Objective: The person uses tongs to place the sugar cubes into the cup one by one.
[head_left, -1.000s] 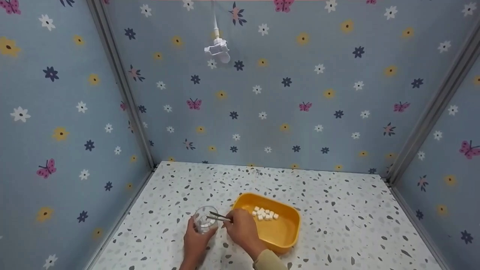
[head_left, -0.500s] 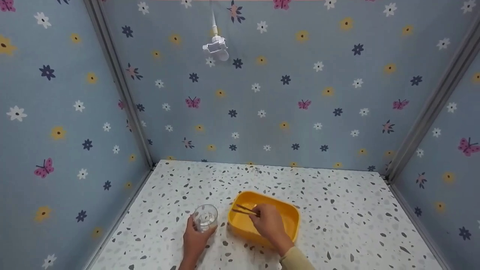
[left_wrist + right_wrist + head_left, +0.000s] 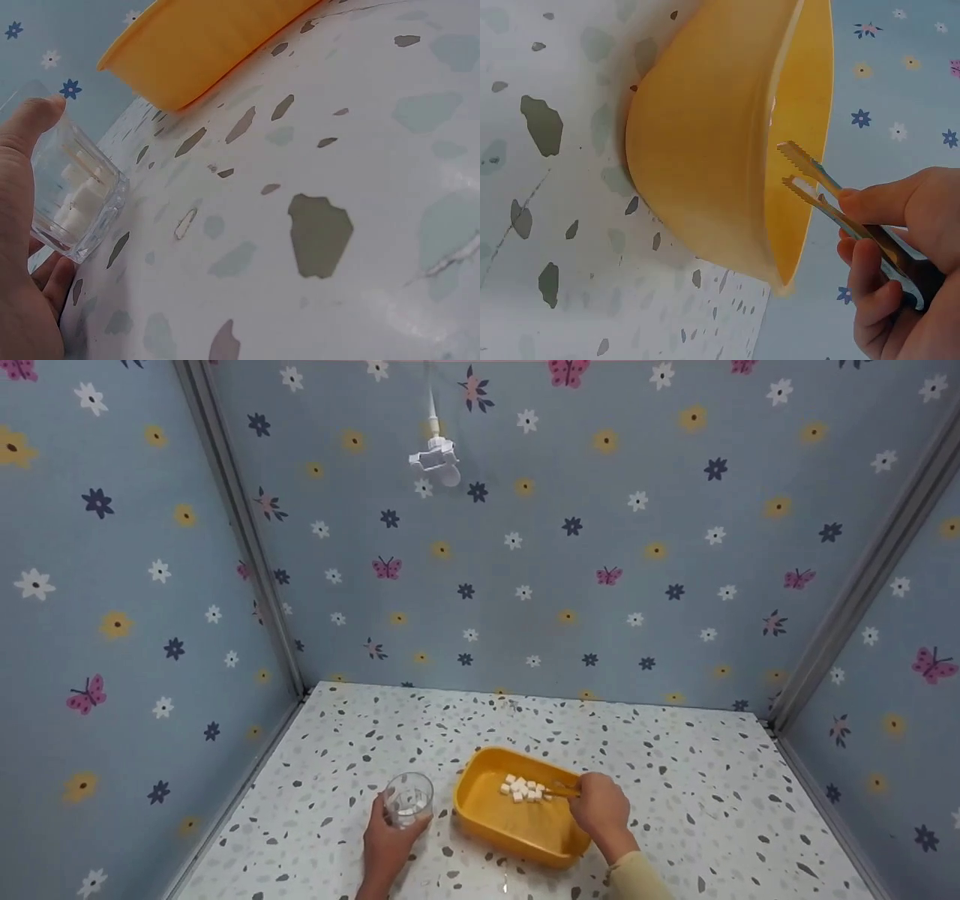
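A clear glass (image 3: 409,793) stands on the table with my left hand (image 3: 386,846) curled around it. In the left wrist view, several white cubes (image 3: 84,201) lie inside the glass. My right hand (image 3: 602,814) holds small metal tongs (image 3: 832,199) over the right side of a yellow tub (image 3: 495,834). The serrated tips stand apart in the right wrist view; no cube shows clearly between them. White cubes that look like sugar cubes (image 3: 520,788) lie clustered in the tub, close to the tips.
Beneath everything is a white speckled tabletop (image 3: 697,810). Blue flowered walls (image 3: 517,607) enclose it at the back and both sides. A white clamp-like holder (image 3: 437,459) hangs against the back wall.
The right hand and tongs have moved right, from above the glass, across the tub to its right side. The left hand stays on the glass.
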`<act>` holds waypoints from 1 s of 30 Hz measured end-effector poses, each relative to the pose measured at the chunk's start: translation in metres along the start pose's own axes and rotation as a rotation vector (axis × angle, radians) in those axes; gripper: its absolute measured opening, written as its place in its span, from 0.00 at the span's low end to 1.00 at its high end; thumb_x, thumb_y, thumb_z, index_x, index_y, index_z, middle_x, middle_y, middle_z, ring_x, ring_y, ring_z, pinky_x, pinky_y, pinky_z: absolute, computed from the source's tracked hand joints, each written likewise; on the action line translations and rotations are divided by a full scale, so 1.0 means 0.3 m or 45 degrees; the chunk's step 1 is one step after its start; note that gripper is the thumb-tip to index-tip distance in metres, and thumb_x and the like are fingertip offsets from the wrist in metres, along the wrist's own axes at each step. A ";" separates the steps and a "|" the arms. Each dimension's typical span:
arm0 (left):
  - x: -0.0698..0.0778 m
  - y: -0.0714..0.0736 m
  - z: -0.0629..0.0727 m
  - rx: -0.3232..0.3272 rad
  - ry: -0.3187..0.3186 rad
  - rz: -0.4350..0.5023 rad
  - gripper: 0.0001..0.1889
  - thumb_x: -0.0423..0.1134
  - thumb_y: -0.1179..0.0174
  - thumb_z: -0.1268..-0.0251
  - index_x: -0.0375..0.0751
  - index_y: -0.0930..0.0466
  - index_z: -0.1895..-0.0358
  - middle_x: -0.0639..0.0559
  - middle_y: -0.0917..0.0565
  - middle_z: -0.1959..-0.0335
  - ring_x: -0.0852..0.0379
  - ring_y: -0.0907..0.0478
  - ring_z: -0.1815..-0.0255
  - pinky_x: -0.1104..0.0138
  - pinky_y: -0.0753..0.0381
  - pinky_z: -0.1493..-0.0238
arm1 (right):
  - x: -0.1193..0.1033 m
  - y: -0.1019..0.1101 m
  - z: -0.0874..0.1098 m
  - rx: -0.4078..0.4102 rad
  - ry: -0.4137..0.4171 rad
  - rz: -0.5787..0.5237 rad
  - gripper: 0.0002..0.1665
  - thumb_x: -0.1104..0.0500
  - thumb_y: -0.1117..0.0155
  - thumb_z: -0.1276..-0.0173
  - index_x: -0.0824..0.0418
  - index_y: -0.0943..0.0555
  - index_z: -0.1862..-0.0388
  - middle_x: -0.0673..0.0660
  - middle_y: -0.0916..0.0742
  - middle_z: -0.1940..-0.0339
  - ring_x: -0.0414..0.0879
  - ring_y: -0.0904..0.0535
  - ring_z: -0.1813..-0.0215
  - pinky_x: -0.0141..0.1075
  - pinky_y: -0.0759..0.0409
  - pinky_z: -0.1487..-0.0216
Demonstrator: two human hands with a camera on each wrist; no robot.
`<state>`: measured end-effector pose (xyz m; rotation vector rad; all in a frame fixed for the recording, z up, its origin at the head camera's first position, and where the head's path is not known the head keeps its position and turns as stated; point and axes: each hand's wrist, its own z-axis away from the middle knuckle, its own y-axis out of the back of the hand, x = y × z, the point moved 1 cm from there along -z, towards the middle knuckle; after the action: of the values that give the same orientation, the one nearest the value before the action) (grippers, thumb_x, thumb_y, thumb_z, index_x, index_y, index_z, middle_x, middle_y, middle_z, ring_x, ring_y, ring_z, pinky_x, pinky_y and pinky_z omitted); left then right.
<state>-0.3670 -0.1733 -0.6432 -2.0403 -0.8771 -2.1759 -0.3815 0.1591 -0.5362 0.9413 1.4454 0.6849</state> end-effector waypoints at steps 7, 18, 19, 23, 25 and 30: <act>-0.002 -0.018 -0.002 0.028 -0.005 -0.002 0.54 0.52 0.21 0.60 0.41 0.42 0.28 0.34 0.31 0.34 0.39 0.32 0.36 0.47 0.31 0.38 | 0.030 -0.012 -0.034 -0.082 -0.024 0.048 0.10 0.69 0.34 0.42 0.68 0.16 0.61 0.57 0.16 0.70 0.47 0.26 0.73 0.42 0.19 0.66; -0.010 -0.015 0.009 0.017 -0.017 0.019 0.53 0.52 0.21 0.60 0.41 0.41 0.29 0.35 0.31 0.34 0.39 0.32 0.36 0.48 0.30 0.38 | 0.088 -0.062 -0.039 -0.092 -0.020 0.040 0.03 0.64 0.33 0.36 0.63 0.17 0.69 0.53 0.19 0.76 0.46 0.26 0.76 0.38 0.21 0.72; -0.010 -0.014 0.008 0.014 -0.017 0.022 0.53 0.52 0.21 0.60 0.42 0.41 0.29 0.35 0.31 0.34 0.40 0.32 0.36 0.48 0.30 0.38 | 0.090 -0.063 -0.037 -0.092 -0.024 0.036 0.04 0.63 0.33 0.35 0.63 0.17 0.69 0.53 0.19 0.76 0.46 0.26 0.76 0.38 0.21 0.72; -0.007 -0.010 0.006 -0.002 0.004 0.021 0.54 0.53 0.22 0.60 0.41 0.43 0.28 0.35 0.33 0.32 0.39 0.34 0.35 0.47 0.32 0.37 | 0.094 -0.061 -0.035 -0.100 -0.034 0.024 0.04 0.62 0.33 0.35 0.62 0.18 0.69 0.53 0.19 0.76 0.46 0.26 0.75 0.37 0.22 0.73; -0.006 -0.009 0.005 -0.012 0.009 0.022 0.55 0.54 0.22 0.60 0.41 0.43 0.27 0.35 0.33 0.32 0.39 0.34 0.35 0.47 0.31 0.37 | 0.096 -0.055 -0.034 -0.106 -0.035 0.020 0.04 0.62 0.32 0.36 0.62 0.18 0.69 0.53 0.19 0.76 0.46 0.26 0.75 0.37 0.22 0.73; -0.007 -0.004 -0.003 -0.006 -0.001 0.012 0.55 0.55 0.22 0.60 0.41 0.43 0.27 0.35 0.33 0.32 0.38 0.34 0.35 0.47 0.32 0.37 | 0.098 -0.038 -0.030 -0.111 -0.018 -0.008 0.04 0.62 0.32 0.37 0.61 0.17 0.70 0.52 0.19 0.76 0.45 0.26 0.76 0.35 0.24 0.76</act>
<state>-0.3679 -0.1736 -0.6457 -2.0428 -0.8619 -2.1750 -0.3906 0.1797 -0.5600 0.8721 1.3939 0.7297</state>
